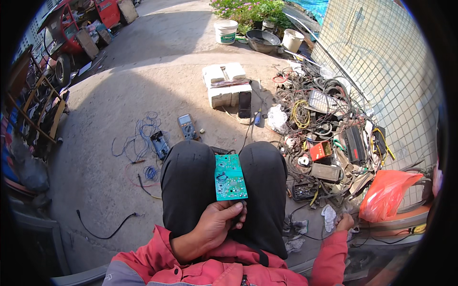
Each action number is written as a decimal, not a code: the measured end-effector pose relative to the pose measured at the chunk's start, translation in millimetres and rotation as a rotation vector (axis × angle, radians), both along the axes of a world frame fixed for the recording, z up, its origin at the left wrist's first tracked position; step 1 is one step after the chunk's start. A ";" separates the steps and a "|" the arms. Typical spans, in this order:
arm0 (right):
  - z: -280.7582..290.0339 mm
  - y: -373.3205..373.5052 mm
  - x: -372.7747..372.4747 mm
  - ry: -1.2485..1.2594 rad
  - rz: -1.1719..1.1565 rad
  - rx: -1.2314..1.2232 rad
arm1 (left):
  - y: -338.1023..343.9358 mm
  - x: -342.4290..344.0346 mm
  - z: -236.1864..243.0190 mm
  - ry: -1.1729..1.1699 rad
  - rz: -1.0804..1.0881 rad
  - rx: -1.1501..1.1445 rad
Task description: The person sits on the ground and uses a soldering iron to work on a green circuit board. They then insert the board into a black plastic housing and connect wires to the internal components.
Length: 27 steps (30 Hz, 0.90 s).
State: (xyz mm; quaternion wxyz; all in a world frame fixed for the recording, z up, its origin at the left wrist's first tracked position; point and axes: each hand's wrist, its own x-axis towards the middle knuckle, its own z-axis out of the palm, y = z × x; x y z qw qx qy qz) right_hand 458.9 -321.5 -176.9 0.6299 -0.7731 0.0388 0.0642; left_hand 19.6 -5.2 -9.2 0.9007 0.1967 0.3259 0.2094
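Green circuit board (pixel 234 183), likely light, stiff, fragile, best edge-held; left grip (pixel 217 221) pinches its lap-side edge; right grip (pixel 344 222), board's right, unclear from here.

Concrete ground (pixel 90 157), multimeter (pixel 187 127), white foam block (pixel 224 97), heap of tangled cables (pixel 300 114)

The left hand (pixel 214 223) is holding a green board (pixel 231 181) by its near end, between two dark knees (pixel 188 164). The right hand (pixel 344 222) is hanging near a red bag (pixel 387 196). A meter (pixel 187 127) is lying on the ground (pixel 90 181). Messy wires (pixel 329 131) are piling along the ground's right edge, beside a wall (pixel 381 86).
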 end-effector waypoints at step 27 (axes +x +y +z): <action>-16.0 139.7 -177.2 0.269 0.491 0.110 | -2.5 3.3 -0.9 0.034 0.012 -0.006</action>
